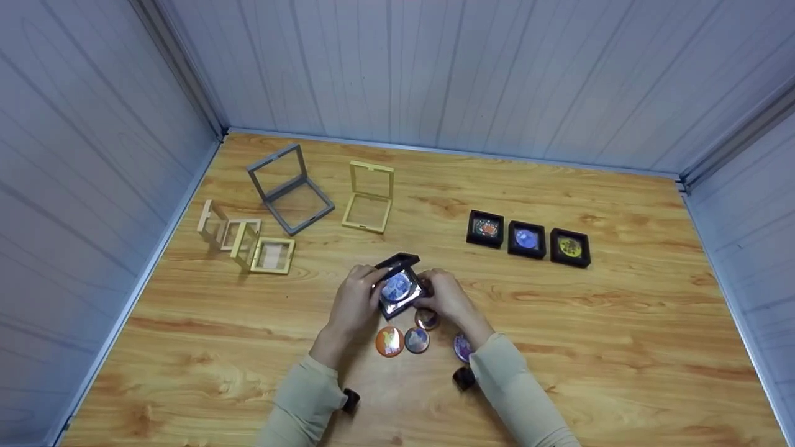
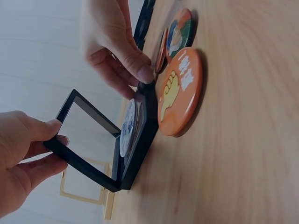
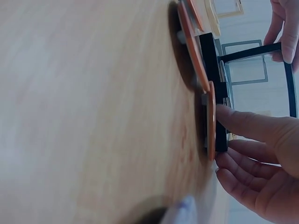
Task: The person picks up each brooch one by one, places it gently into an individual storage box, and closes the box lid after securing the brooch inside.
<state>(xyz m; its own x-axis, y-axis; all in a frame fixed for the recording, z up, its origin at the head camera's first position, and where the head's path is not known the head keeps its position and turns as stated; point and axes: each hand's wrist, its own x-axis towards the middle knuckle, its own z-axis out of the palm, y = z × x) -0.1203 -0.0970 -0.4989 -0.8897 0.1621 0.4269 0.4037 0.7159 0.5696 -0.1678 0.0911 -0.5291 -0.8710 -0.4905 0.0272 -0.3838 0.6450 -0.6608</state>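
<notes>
Lid trouble: up goes our eye to the lid (image 2: pixel 84 163), raised over the base, and if that pinch slips, we reckon it could drop and jolt the blue badge (image 1: pixel 396 287) out of place.
Base trouble: too firm a push from the right, and the base (image 2: pixel 147 121) may skid into the orange badge (image 1: pixel 390 342) at 6 o'clock or the brown badge (image 1: pixel 427 319) at 5; tight quarters, this!
Left hand (image 1: pixel 355 297): we have its fingers pinching the lid's edge.
Right hand (image 1: pixel 446 297): we see these fingers gripping the base at its 3 o'clock side.
Black frame (image 1: pixel 407 261): open between the hands, 3 o'clock from the left fingers, 9 from the right; flat on the tabletop (image 1: pixel 621 347) or slightly lifted, we cannot tell.
Blue badge: inside the base, near the right fingertips; whether one touches it, we cannot tell.
</notes>
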